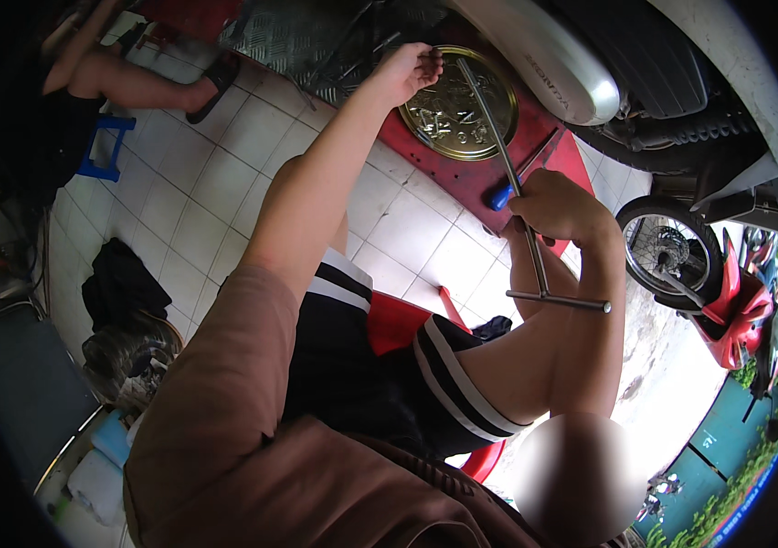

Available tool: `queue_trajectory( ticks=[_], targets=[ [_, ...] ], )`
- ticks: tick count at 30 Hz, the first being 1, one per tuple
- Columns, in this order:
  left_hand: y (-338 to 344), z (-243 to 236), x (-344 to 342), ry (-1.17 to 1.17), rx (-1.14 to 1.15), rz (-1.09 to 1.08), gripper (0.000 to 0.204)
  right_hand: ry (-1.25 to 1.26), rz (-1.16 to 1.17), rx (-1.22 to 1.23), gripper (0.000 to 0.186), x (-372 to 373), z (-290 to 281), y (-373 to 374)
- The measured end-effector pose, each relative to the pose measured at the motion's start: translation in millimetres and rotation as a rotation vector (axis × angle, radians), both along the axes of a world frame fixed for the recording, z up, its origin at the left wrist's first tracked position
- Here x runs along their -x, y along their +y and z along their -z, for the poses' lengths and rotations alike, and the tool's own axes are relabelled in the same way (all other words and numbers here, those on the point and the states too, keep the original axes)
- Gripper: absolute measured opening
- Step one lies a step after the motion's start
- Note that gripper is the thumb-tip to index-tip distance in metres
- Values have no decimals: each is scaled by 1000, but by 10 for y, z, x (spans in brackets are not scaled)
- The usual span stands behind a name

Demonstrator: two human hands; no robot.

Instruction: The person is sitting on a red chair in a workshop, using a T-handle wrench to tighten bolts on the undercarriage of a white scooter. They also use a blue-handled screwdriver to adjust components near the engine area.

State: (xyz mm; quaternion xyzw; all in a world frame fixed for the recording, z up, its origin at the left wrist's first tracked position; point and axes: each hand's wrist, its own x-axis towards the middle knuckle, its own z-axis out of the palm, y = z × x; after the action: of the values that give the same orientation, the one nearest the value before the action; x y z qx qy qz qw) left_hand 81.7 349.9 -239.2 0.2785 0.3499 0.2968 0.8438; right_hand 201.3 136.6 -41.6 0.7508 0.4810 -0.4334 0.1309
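Right hand [558,208] closed around one silver, T-handled metal wrench [497,142], its far end over one round, gold-coloured tray [462,157]. Left hand [416,71], fingers partly curled, at the tray's far-left rim; its hold cannot be told. One blue-handled screwdriver [500,197] lies just left of the right hand.

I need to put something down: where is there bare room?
The white tiled floor is bare between the blue stool, the black cloth and the left forearm. A smaller bare patch lies between that forearm and the red platform. Crowded: the round tray, blue-handled screwdriver and right hand's T-bar.
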Motion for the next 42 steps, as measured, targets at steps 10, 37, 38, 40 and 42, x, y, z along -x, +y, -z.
queue_trajectory(
  ticks=[10, 37, 38, 40, 42],
  targets=[
    [-639, 490, -270, 473, -492, 232, 22, -7, 255, -203, 34, -72, 349, 76],
    [-406, 283, -78, 519, -532, 244, 32, 229, 569, -362, 35, 210, 675, 107],
    [-389, 288, -87, 534, -531, 249, 29, 234, 570, -364, 34, 211, 670, 110],
    [-389, 305, -83, 577, -579, 262, 26, 249, 599, -352, 35, 230, 662, 119],
    [-426, 318, -55, 627, -677, 280, 28, 242, 595, -355, 35, 245, 664, 122]
  ],
)
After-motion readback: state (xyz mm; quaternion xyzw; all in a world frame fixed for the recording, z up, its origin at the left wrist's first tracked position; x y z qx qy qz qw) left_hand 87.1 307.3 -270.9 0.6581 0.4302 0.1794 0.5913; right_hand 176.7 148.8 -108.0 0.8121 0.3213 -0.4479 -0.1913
